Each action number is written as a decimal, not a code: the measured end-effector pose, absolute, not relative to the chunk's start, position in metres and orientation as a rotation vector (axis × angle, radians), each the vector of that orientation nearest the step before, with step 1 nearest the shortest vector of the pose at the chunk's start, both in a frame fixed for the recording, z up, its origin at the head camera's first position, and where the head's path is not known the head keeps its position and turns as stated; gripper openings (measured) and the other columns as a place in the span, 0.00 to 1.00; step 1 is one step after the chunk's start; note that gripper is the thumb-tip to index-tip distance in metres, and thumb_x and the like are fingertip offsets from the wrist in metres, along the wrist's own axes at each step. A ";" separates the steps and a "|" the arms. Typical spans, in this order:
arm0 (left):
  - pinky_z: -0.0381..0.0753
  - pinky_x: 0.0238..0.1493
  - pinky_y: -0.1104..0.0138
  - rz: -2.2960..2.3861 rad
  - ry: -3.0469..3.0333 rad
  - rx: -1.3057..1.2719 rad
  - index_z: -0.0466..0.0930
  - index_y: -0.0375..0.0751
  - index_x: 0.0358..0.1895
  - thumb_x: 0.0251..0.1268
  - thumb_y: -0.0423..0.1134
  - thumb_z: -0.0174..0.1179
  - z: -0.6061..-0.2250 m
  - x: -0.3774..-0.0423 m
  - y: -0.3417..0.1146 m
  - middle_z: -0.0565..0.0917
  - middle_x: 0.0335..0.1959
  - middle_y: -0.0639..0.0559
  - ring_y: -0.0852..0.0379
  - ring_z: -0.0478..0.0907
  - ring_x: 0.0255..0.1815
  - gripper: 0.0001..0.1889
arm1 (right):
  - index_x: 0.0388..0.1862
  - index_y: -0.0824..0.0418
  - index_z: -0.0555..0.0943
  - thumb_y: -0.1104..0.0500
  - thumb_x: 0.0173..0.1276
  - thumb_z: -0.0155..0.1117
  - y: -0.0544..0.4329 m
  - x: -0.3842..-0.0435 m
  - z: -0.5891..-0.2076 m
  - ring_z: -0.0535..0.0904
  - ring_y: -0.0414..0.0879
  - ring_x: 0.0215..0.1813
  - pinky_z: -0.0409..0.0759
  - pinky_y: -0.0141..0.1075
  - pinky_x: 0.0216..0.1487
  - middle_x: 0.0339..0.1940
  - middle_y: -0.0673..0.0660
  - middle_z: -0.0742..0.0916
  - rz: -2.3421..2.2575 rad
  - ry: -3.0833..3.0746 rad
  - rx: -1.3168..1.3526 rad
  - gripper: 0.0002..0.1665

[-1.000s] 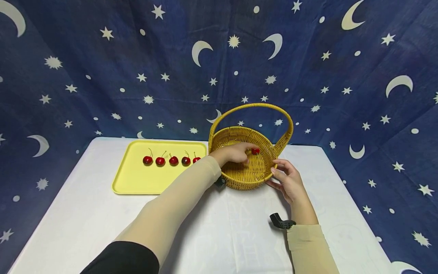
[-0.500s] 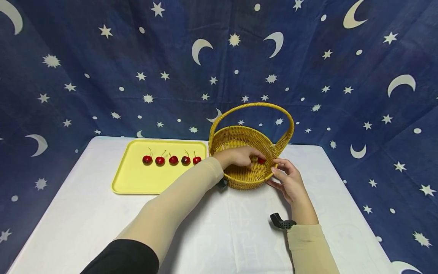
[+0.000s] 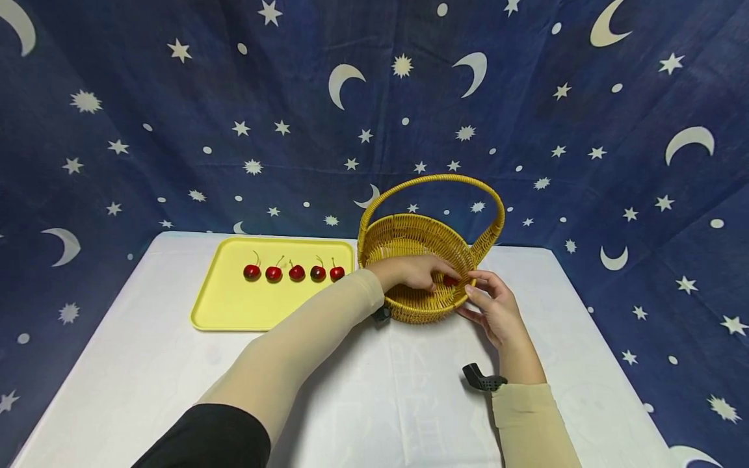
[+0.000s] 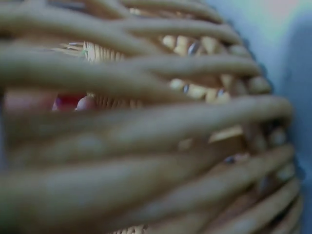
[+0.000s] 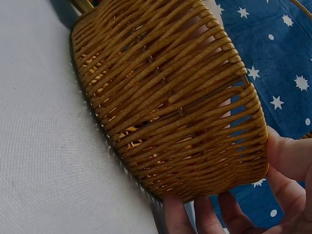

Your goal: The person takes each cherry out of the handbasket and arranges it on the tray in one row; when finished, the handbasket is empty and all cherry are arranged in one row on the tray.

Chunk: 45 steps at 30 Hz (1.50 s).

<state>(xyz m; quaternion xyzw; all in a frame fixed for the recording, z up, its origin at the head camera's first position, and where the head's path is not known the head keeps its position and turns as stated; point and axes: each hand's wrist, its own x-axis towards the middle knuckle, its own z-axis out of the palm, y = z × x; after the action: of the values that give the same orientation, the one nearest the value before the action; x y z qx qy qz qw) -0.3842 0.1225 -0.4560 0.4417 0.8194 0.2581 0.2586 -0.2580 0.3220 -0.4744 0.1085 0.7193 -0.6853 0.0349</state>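
Note:
My left hand reaches down inside a round yellow wicker basket with a tall arched handle. Low at the basket's right side, its fingertips pinch a red cherry. Through the weave in the left wrist view, a bit of the cherry shows between fingertips. My right hand grips the basket's right side, thumb at the rim and fingers on the outer wall. The right wrist view shows the woven wall up close with those fingers around its edge.
A yellow tray lies left of the basket, bearing a row of several cherries with stems. Both stand on a white-covered table. Behind hangs a dark blue cloth with moons and stars.
My left hand has moved right and down inside the basket, carrying the cherry toward the near right wall. The right hand has stayed on the basket.

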 end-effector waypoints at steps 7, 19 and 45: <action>0.74 0.54 0.72 0.787 2.196 1.185 0.89 0.40 0.58 0.64 0.21 0.65 -0.458 -0.384 0.121 0.87 0.59 0.46 0.59 0.77 0.52 0.21 | 0.72 0.57 0.72 0.59 0.82 0.63 0.322 -0.259 -0.474 0.83 0.47 0.61 0.89 0.48 0.59 0.64 0.52 0.74 -2.130 2.197 0.330 0.24; 0.77 0.45 0.73 0.885 2.221 1.129 0.89 0.36 0.58 0.68 0.19 0.61 -0.437 -0.375 0.098 0.89 0.51 0.43 0.58 0.80 0.42 0.19 | 0.73 0.61 0.71 0.63 0.83 0.60 0.319 -0.258 -0.477 0.84 0.49 0.61 0.89 0.49 0.58 0.63 0.54 0.74 -2.144 2.198 0.320 0.23; 0.89 0.47 0.58 1.418 2.548 0.657 0.86 0.43 0.58 0.71 0.26 0.67 -0.426 -0.273 -0.124 0.88 0.49 0.44 0.53 0.88 0.40 0.16 | 0.72 0.59 0.72 0.60 0.83 0.62 0.321 -0.256 -0.475 0.83 0.48 0.59 0.89 0.49 0.58 0.62 0.52 0.74 -2.140 2.212 0.324 0.23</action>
<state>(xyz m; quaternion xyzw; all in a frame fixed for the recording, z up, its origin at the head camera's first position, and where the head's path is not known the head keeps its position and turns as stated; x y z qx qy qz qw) -0.2727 -0.1244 -0.4257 0.2193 0.8498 0.4732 0.0762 -0.2564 0.3212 -0.4750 0.1048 0.7145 -0.6914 0.0236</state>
